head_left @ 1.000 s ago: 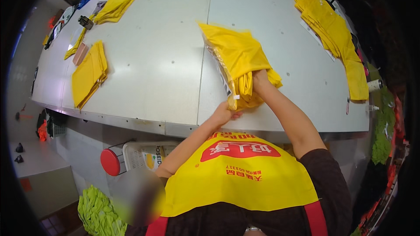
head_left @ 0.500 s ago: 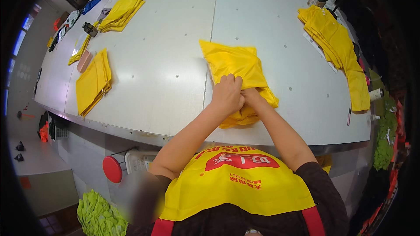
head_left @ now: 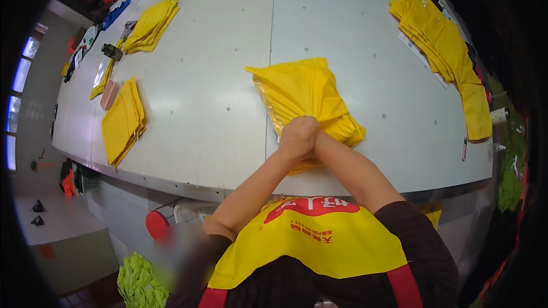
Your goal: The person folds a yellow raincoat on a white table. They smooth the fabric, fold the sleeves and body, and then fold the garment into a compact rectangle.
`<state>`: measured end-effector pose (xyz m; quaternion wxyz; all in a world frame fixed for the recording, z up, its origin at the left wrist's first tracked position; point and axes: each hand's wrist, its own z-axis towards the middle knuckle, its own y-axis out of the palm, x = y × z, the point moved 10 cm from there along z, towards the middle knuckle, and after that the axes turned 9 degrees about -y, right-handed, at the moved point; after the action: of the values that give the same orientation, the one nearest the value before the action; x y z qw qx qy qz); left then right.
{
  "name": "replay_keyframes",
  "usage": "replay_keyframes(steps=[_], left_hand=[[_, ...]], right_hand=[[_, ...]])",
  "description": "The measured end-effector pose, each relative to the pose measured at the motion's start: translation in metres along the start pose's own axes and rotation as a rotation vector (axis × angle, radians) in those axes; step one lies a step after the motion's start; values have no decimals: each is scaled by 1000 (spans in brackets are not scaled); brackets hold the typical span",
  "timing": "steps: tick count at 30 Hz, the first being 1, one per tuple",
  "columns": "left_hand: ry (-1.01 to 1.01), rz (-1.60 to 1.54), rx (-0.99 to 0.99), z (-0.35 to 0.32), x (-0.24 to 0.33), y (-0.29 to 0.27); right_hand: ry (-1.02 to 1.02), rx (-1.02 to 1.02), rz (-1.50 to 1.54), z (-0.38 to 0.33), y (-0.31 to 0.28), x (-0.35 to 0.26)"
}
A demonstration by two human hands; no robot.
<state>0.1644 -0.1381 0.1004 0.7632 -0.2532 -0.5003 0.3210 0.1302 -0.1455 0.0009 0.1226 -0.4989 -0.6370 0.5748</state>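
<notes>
A folded stack of yellow cloth [head_left: 302,88] lies on the table in front of me, with a shiny, clear plastic-like strip along its left side. My left hand [head_left: 299,136] is closed on the near edge of the cloth, knuckles up, and folds gather toward it. Crossing close against it, my right hand [head_left: 321,141] is mostly hidden behind the left hand and the cloth, so its fingers do not show. More yellow layers bulge out to the right of my wrists and peek out below the left hand.
The large pale table [head_left: 217,80] carries a yellow cloth stack [head_left: 123,122] at left, with a pinkish box [head_left: 109,95] beside it. Another yellow stack [head_left: 151,25] lies farther back. Long yellow pieces [head_left: 434,51] overlap along the right side. A red round stool [head_left: 157,225] stands below the front edge.
My hands have drawn slightly nearer to me, and the right hand has slid farther behind the left. The cloth's upper part lies flatter and its far left corner has shifted left.
</notes>
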Motion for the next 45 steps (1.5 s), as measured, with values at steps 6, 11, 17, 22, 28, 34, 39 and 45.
replay_keyframes(steps=[6,11,17,22,28,34,39,45], left_hand=[[-125,156,133,8,-15,-16],[-63,208,-29,26,1,-8],[247,240,-58,62,48,29],[59,149,-245,72,39,43],[200,32,-253,58,83,23],[134,6,-328,45,57,91],[121,23,-254,68,71,81],[117,-14,-319,78,82,89]], right_hand=[[-90,130,60,7,-20,21],[-127,299,96,-15,-39,50],[-87,349,14,-17,-34,40],[-69,370,17,-30,-41,48],[62,437,90,-31,-70,115],[133,460,140,-11,-91,158],[94,434,117,-32,-86,153],[157,470,139,-26,-105,190]])
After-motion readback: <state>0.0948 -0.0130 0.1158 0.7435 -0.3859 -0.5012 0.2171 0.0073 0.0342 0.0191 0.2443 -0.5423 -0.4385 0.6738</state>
